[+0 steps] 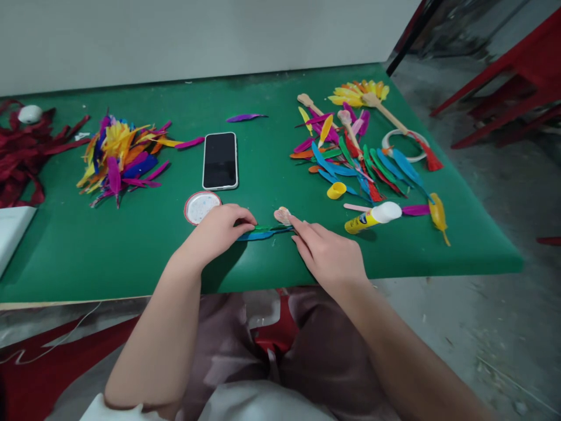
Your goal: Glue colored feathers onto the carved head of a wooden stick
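Holding green and blue feathers (258, 235), nearer me than the phone (220, 161) and off to its right. My left hand (219, 231) nearly closed, thumb and fingertips pinching them; right hand (331, 251) half-curled at the quill ends, cannot tell if gripping. Probably light, soft, easily creased; best held by the stiffer quills.

Soft, fairly dim light spreads over my green counter (131, 251), with a dark shadow beneath my left grip (220, 231). At upper right the red chair (521, 64) looks stretched and soft; my right forearm (407, 351) blurs at lower right.
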Action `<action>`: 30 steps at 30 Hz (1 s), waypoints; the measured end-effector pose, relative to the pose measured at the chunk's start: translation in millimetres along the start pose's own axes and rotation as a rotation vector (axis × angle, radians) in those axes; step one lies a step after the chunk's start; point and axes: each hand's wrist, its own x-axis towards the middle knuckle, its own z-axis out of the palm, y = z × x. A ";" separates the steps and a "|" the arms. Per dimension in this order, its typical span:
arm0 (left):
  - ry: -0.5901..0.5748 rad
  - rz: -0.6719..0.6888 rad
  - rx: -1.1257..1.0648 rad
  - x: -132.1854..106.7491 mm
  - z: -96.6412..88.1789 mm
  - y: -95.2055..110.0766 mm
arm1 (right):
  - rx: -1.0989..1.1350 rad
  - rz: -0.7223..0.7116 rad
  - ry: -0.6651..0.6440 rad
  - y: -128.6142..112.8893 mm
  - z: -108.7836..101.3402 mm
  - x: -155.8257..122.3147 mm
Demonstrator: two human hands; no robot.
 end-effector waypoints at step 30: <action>0.309 -0.176 -0.004 -23.2 -26.8 -3.1 | 0.004 -0.052 0.126 4.1 10.3 -4.7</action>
